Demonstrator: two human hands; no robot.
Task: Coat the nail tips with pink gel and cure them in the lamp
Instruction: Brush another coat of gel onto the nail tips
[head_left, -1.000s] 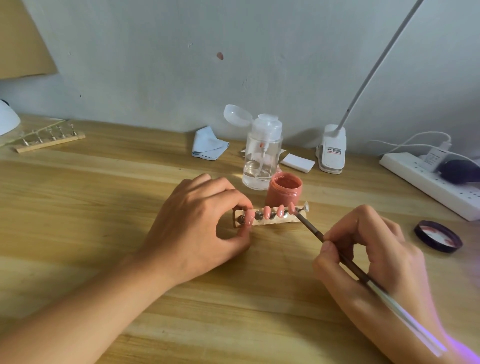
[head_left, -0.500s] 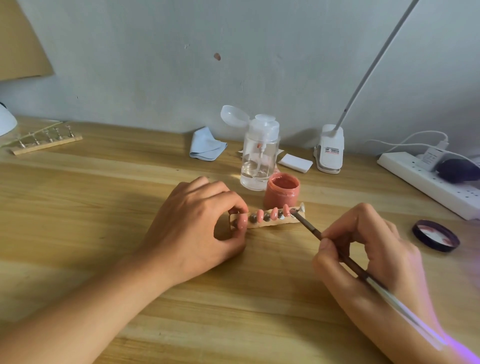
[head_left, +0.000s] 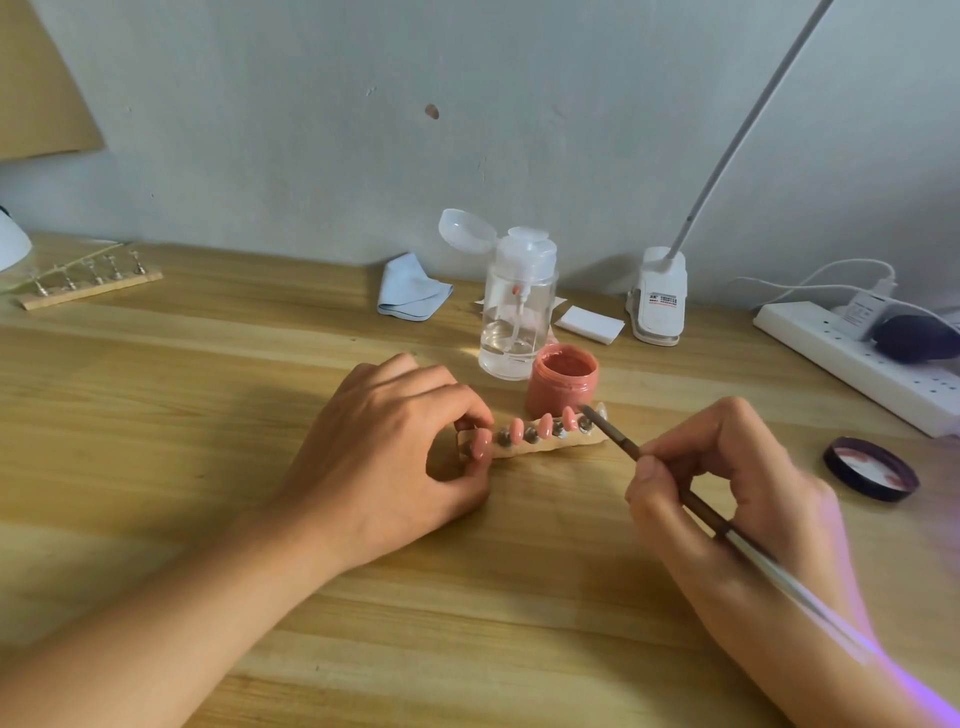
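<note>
A small wooden strip carries a row of nail tips on metal stands; several are pink and the one at the right end looks clear. My left hand pinches the strip's left end between thumb and forefinger. My right hand holds a thin brush like a pen, and its tip touches the rightmost tip of the row. An open jar of pink gel stands just behind the strip. No curing lamp can be identified for certain.
A clear pump bottle with its flip cap up stands behind the jar. The jar's dark lid lies at right, near a white power strip. A clip lamp base, a blue cloth, white pads and a second strip sit farther back.
The brush tip stays at the right end of the row, shifting slightly along the last tip. My left hand keeps its pinch on the strip, which has barely moved.
</note>
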